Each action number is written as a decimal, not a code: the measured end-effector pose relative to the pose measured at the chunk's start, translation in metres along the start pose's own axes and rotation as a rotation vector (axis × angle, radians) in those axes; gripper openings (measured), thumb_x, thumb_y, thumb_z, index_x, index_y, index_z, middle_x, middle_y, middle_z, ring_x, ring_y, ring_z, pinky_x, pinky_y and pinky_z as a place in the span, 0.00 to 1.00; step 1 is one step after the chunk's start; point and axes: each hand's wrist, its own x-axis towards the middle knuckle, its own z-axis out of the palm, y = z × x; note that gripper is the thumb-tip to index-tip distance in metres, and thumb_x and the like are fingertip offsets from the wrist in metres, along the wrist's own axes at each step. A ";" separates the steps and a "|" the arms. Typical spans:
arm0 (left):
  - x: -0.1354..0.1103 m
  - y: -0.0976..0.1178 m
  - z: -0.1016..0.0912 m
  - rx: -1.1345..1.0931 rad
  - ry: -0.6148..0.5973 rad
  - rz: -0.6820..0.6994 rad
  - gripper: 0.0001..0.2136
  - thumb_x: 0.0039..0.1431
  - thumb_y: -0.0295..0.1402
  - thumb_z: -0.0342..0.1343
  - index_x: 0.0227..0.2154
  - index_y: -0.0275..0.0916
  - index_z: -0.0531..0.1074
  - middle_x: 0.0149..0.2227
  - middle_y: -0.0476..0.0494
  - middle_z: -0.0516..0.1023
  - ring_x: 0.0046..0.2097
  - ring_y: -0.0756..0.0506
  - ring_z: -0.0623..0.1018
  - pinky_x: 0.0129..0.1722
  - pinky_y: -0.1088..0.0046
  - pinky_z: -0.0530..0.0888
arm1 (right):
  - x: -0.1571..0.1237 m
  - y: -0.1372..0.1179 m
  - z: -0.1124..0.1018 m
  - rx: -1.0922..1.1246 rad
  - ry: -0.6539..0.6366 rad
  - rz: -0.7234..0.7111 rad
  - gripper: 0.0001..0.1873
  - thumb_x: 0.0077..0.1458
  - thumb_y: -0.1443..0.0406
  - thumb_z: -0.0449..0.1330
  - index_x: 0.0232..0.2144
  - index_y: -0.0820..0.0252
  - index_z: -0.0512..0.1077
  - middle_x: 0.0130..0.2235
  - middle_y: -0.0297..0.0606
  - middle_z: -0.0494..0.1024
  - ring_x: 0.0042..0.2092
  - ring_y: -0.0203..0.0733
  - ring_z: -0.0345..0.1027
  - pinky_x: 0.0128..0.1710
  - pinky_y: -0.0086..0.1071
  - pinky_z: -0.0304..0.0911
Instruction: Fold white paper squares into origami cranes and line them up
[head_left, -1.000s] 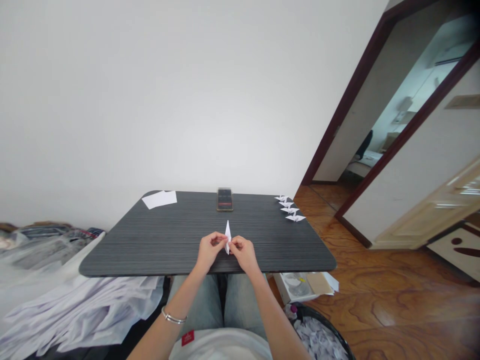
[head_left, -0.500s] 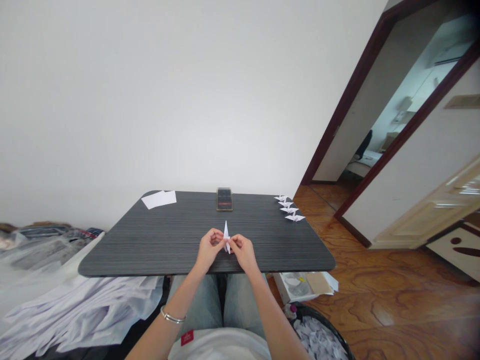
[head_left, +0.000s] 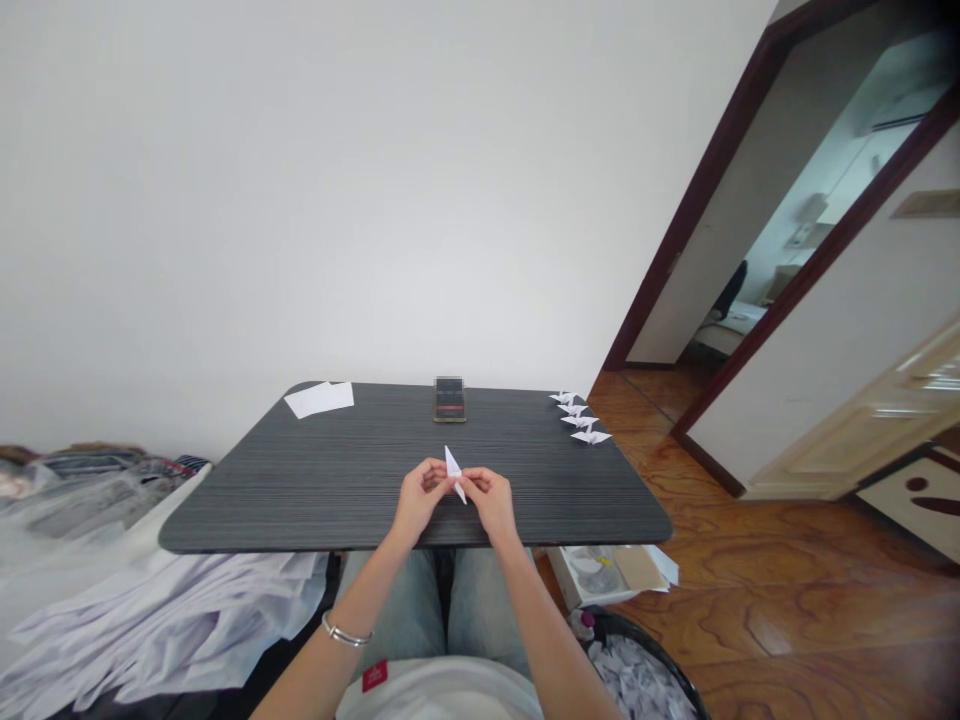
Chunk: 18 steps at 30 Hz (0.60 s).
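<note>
My left hand (head_left: 422, 492) and my right hand (head_left: 489, 503) meet above the middle of the dark grey wood-grain table (head_left: 315, 490). Between their fingertips, they pinch a narrow, pointed piece of folded white paper (head_left: 452, 466). Its upper tip leans to the left, and its lower tip shows below my right fingers. A silver bangle (head_left: 347, 631) circles my left wrist. Several finished white origami cranes (head_left: 578, 416) stand in a row at the table's far right, well beyond my right hand.
A smartphone (head_left: 449, 399) stands at the table's far edge, and a white paper sheet (head_left: 319, 400) lies at the far left corner. White fabric (head_left: 150, 625) is heaped left. A bin of paper scraps (head_left: 637, 680) and an open box (head_left: 604, 575) sit lower right.
The folded paper has tilted from nearly upright, its top now leaning left and its lower tip swung right. My hands have turned slightly with it.
</note>
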 end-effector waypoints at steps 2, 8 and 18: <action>0.001 -0.001 0.000 -0.015 0.007 -0.012 0.11 0.42 0.33 0.61 0.29 0.35 0.68 0.28 0.46 0.75 0.30 0.49 0.75 0.33 0.73 0.72 | 0.000 -0.001 0.000 0.014 0.006 0.001 0.09 0.40 0.62 0.62 0.26 0.62 0.73 0.28 0.39 0.78 0.30 0.43 0.71 0.31 0.34 0.66; 0.001 -0.002 -0.001 -0.047 0.001 -0.046 0.11 0.45 0.35 0.59 0.31 0.35 0.68 0.27 0.46 0.75 0.29 0.48 0.76 0.30 0.73 0.73 | -0.001 -0.004 -0.002 0.042 -0.028 0.006 0.10 0.46 0.59 0.59 0.27 0.61 0.74 0.27 0.38 0.77 0.30 0.42 0.71 0.30 0.33 0.67; -0.002 0.006 0.001 -0.036 -0.045 -0.034 0.16 0.48 0.36 0.56 0.40 0.35 0.66 0.24 0.50 0.73 0.25 0.50 0.74 0.25 0.77 0.72 | -0.002 -0.006 -0.001 0.081 -0.045 0.016 0.09 0.43 0.60 0.61 0.23 0.60 0.67 0.22 0.33 0.74 0.24 0.37 0.68 0.22 0.28 0.64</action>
